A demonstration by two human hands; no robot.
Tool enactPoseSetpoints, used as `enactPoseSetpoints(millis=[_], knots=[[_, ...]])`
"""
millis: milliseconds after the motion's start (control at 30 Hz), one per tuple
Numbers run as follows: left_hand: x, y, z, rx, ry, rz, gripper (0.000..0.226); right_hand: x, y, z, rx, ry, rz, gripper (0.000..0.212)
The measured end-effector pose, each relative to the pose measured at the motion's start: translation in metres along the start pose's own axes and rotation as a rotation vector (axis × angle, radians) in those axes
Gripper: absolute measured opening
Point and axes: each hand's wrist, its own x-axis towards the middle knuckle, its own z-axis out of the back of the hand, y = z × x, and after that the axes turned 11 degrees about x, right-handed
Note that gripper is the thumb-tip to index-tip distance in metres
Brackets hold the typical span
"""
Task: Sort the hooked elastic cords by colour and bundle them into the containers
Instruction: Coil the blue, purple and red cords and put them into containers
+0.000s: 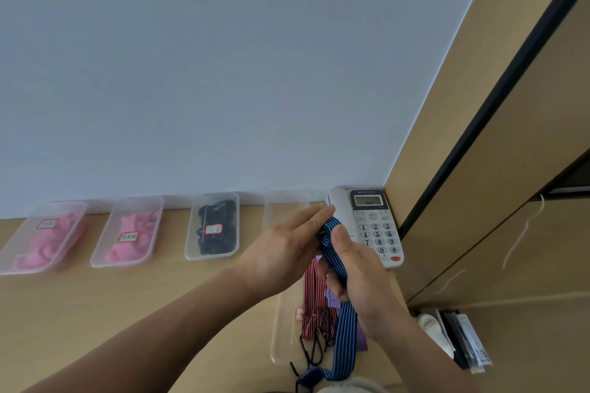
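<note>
Head view. Both hands work just in front of the telephone (376, 226), which stands against the wall in the corner of the wooden table (159, 297). The right hand (364, 277) grips the blue striped cord (346, 338), with its thumb pressed on the folded top and its fingers curled round the band. The left hand (281, 249) lays straight fingers against that same fold, fingertips nearly at the telephone's handset. Its thumb is hidden, so I cannot tell whether it pinches the cord.

Below the right hand the cord hangs toward the viewer over the near container (278, 341). This one sits on the viewer's side of the telephone and holds red striped cords (314, 293) with black hooks (314, 352).

Left of the telephone, four more clear containers stand along the wall:
- a clear container (284, 210) just beside the telephone, partly behind the left hand
- a container (210, 257) of black cords (223, 210)
- two containers (156, 226) (25, 233) of pink cords (137, 233), farthest from the telephone
</note>
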Motion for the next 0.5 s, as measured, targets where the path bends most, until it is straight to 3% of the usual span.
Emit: enactPoseSetpoints(millis=[133,200,267,367,433,500], knots=[[0.002,-0.011,0.009,-0.341,0.236,0.169,0.065,0.0,0.002,0.003,0.032,0.006,0.054,0.048],[0.009,-0.022,0.016,-0.686,0.244,0.413,0.052,0.0,0.001,0.005,0.029,-0.001,0.071,0.049],[0.018,-0.025,0.021,-0.981,0.229,0.618,0.025,0.001,-0.001,0.006,0.007,-0.001,0.084,0.053],[0.023,-0.024,0.024,-1.094,0.366,0.657,0.042,0.001,-0.005,0.006,-0.005,0.014,0.093,0.049],[0.023,-0.023,0.026,-1.136,0.432,0.604,0.04,0.002,-0.008,0.007,-0.004,0.031,0.083,0.048],[0.024,-0.019,0.026,-1.145,0.391,0.614,0.035,0.001,-0.009,0.007,-0.005,0.025,0.044,0.047]])
